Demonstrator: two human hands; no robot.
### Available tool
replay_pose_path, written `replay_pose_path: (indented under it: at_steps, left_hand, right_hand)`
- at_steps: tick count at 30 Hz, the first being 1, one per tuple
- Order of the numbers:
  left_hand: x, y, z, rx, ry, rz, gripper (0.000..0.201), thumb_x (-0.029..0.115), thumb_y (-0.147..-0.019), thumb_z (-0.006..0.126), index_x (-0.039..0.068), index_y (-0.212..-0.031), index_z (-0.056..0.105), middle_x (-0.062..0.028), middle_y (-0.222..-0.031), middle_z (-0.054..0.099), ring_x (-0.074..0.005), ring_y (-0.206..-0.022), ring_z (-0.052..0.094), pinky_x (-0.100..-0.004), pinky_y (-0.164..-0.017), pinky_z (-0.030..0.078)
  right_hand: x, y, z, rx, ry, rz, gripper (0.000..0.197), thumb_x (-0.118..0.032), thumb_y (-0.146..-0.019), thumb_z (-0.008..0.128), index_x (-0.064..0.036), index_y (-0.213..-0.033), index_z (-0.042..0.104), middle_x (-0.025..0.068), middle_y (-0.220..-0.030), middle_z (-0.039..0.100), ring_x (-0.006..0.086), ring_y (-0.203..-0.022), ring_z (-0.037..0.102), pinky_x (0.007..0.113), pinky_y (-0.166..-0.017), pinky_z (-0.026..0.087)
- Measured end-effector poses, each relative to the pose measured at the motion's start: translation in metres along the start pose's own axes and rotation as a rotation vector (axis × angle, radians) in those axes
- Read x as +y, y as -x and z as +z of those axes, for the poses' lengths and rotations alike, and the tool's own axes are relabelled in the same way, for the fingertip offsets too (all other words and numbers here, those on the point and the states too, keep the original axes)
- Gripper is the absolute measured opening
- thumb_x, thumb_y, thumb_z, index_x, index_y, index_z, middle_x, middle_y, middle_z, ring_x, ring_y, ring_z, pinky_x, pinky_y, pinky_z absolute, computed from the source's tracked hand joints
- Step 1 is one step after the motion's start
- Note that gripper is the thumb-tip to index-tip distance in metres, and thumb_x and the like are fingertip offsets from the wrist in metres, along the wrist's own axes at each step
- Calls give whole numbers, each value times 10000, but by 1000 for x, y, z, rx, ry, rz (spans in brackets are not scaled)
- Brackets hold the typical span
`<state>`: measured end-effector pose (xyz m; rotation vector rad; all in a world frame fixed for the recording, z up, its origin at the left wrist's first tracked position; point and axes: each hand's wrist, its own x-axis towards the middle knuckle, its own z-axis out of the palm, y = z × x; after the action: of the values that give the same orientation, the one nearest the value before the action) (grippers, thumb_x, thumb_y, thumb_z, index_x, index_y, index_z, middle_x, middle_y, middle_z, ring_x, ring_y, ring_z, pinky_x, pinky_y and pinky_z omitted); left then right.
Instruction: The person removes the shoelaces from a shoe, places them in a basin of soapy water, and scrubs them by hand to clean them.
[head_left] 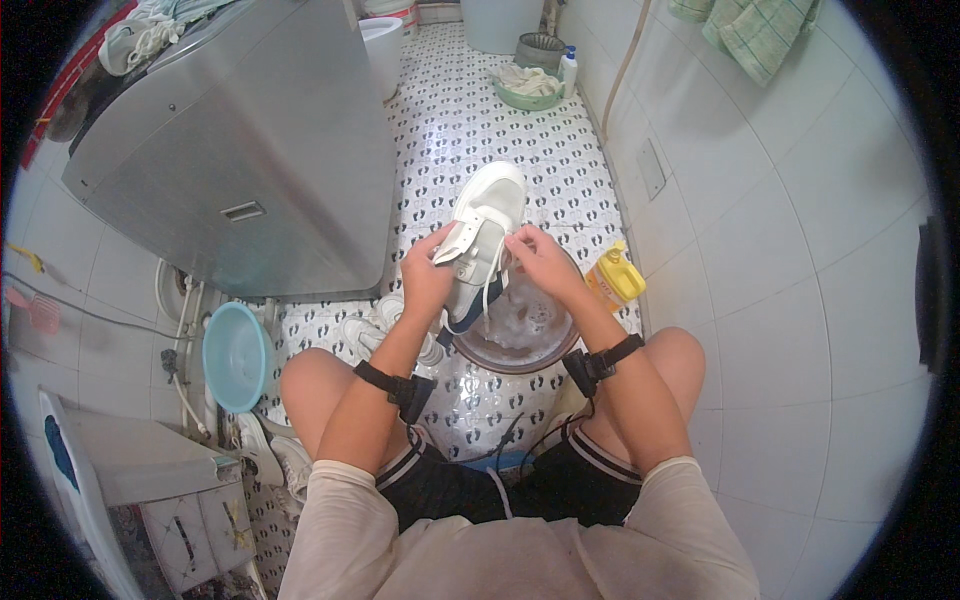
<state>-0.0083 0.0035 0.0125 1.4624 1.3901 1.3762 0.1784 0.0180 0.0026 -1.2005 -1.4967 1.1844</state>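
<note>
A white sneaker (488, 207) with a grey toe and dark trim at the heel is held up, toe pointing away from me. My left hand (428, 272) grips its left side, thumb on the loosened eyelet flap. Against the right side of the shoe, my right hand (543, 262) has its thumb and fingers pinched on the white shoelace (497, 268), which hangs down in front of the shoe. Under the shoe's heel stands a round brown-rimmed basin (513, 366) of foamy water, partly hidden by the shoe and my right hand.
A yellow jug (618, 277) stands by the right wall. Behind my left forearm are more pale shoes (362, 336). A light blue basin (237, 358) leans near pipes, below a large grey appliance (255, 150). Farther off, a green basin (528, 99) holds cloth beside a white bottle (569, 72).
</note>
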Motion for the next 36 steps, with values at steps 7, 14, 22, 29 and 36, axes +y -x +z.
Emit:
replay_pose_path:
  at_steps: [7, 14, 22, 29, 36]
  left_hand:
    - [-8, -3, -2, 0, -50, 34, 531, -131, -608, 437, 61, -1073, 607, -171, -934, 630, -213, -839, 605, -260, -763, 434]
    - [-10, -5, -3, 51, -18, -58, 558, -132, -590, 423, 67, -1080, 602, -159, -979, 629, -219, -901, 607, -261, -796, 434]
    - [-12, -1, 3, -15, -56, 63, 533, -113, -602, 492, 95, -1079, 611, -151, -918, 601, -236, -843, 583, -274, -774, 427]
    - [-12, -4, 0, 38, -31, 3, 547, -121, -592, 454, 75, -1080, 606, -166, -952, 625, -228, -877, 599, -272, -791, 429]
    - [-16, -3, -1, 53, 7, 17, 527, -121, -604, 476, 68, -1078, 606, -160, -966, 627, -214, -882, 603, -263, -791, 434]
  right_hand:
    - [-4, 2, -1, -47, 24, -63, 181, -183, -854, 512, -28, -761, 511, 4, -680, 505, 84, -640, 463, 235, -597, 399]
    - [-1, 2, -2, -138, -155, -12, 173, -161, -835, 518, -34, -718, 500, -6, -658, 477, 76, -612, 467, 227, -563, 399]
    - [4, -1, -6, -55, 9, 49, 157, -209, -886, 484, -57, -862, 511, 6, -824, 545, 94, -763, 529, 260, -688, 463]
    - [2, 1, -9, -150, 37, -141, 163, -171, -860, 504, -29, -781, 507, 9, -689, 521, 84, -640, 480, 237, -612, 415]
    - [-17, 7, 1, -114, -62, 3, 185, -185, -862, 509, -25, -769, 517, 11, -696, 528, 81, -647, 478, 229, -601, 406]
